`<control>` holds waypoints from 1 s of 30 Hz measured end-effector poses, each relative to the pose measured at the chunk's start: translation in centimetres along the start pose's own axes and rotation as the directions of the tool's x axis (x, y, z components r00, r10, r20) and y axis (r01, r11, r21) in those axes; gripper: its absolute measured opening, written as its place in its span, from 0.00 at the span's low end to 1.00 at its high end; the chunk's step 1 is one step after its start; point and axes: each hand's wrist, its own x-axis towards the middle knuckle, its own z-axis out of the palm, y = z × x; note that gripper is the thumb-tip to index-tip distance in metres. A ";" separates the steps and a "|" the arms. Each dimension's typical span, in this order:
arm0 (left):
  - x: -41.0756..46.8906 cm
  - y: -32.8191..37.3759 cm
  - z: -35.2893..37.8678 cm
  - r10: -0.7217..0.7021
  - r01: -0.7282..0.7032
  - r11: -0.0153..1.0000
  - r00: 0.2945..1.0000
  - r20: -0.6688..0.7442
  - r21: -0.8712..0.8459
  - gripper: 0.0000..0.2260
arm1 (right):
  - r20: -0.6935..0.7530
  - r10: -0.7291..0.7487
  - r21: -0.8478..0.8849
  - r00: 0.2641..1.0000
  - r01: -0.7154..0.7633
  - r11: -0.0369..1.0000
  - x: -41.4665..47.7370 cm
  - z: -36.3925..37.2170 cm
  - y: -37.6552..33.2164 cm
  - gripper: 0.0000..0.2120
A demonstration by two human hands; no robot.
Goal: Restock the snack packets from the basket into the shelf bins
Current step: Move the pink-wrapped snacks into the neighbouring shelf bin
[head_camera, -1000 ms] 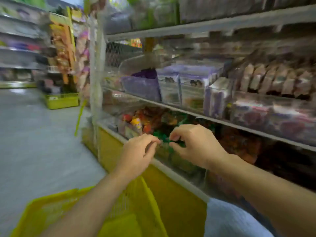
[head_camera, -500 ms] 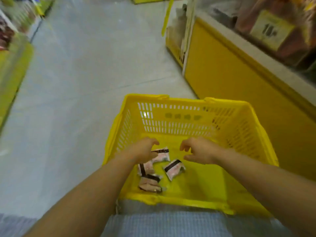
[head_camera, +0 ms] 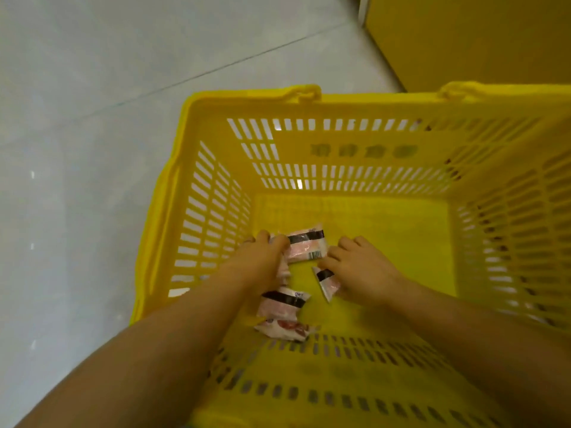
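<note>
Yellow plastic basket (head_camera: pixel 340 98) with slotted walls, on a pale grey floor (head_camera: pixel 92 149), just beside a yellow shelf base (head_camera: pixel 463 35) at top right. Both forearms reach down into it. Pink-white snack packets with black bands all lie on the basket bottom, left of centre.

Left hand (head_camera: pixel 262 261): fingers curled together over the left end of the far packet (head_camera: pixel 306 247), gripping it. Another bit of wrapper peeks out under this hand, cannot tell if it is held.

Right hand (head_camera: pixel 361 270): fingers bent and closed on the tilted packet (head_camera: pixel 326 281), which sticks out from under the hand towards the near side.

Banded packet (head_camera: pixel 282 304) lies loose between the forearms, touching the near packet (head_camera: pixel 281 327) just below it, close to the near wall. Neither is touched by a hand.
</note>
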 end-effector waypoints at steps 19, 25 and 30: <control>3.3 6.0 -3.4 0.010 0.133 0.117 0.991 0.135 -0.984 0.13 | 0.048 0.642 0.812 0.765 -0.404 0.421 -4.4 1.2 8.8 0.26; 4.3 7.2 -3.6 0.029 0.165 -0.154 0.986 0.162 -0.974 0.23 | 0.273 0.672 0.944 0.689 -0.326 -0.050 -3.8 -0.9 9.3 0.30; 4.0 6.6 -3.9 -0.015 0.188 -0.106 0.982 0.190 -0.977 0.22 | 0.254 0.539 0.954 0.803 -0.301 -0.002 -3.5 -4.0 9.8 0.19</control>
